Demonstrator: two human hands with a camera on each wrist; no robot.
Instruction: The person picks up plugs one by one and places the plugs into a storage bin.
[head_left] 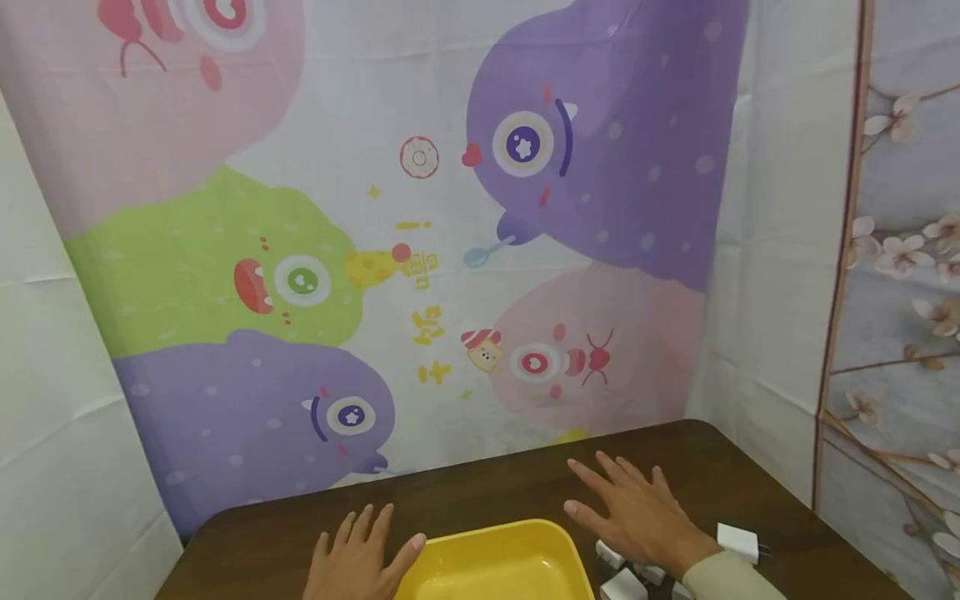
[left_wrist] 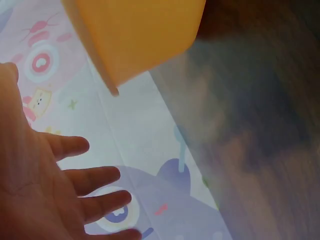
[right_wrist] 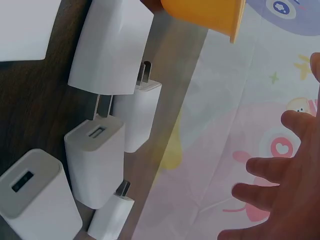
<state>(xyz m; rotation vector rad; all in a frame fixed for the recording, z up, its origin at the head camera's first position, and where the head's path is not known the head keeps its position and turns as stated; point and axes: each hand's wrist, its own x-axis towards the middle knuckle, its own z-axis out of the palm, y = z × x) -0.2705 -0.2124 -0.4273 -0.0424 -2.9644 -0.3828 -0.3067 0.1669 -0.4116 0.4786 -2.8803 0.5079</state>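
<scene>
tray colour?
Yellow, with no pattern visible. The tray shows best in the head view.

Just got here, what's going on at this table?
A person has both bare hands out over a dark brown wood-grain table, gripping nothing. The left hand, fingers spread, is by the left edge of a yellow rectangular tray; I can't tell if its thumb touches. The right hand, also spread, is above white block-shaped plug chargers grouped right of the tray.
</scene>
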